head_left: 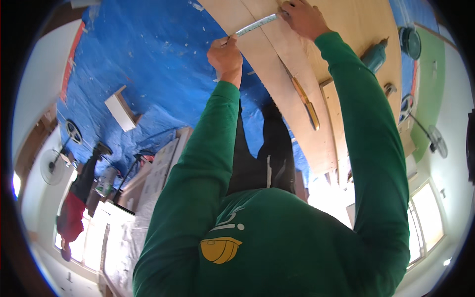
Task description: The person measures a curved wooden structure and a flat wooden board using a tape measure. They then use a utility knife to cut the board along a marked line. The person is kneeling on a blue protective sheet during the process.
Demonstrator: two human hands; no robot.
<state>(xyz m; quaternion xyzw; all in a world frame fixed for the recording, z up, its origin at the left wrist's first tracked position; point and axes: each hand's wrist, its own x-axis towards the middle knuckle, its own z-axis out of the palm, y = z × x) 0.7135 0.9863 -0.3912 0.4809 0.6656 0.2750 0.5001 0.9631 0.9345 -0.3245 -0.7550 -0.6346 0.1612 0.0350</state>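
A pale, marked measuring strip [256, 24] is stretched between my hands, across a light wooden board [292, 64]. My left hand [225, 59] pinches its near left end at the board's left edge. Farther to the right, my right hand [303, 20] is closed on the other end, over the wood. Beneath the strip a thin dark line runs along the board. In line with it lies a narrow-bladed hand saw [304, 99], its yellow and black handle toward me.
A teal power drill [374, 58] rests on the wood beyond my right forearm. Blue sheeting [143, 59] covers the floor, with a small white-and-wood piece [121, 109] on it. Standing fans [53, 166] are on both sides. Another person in red [71, 218] is at the left.
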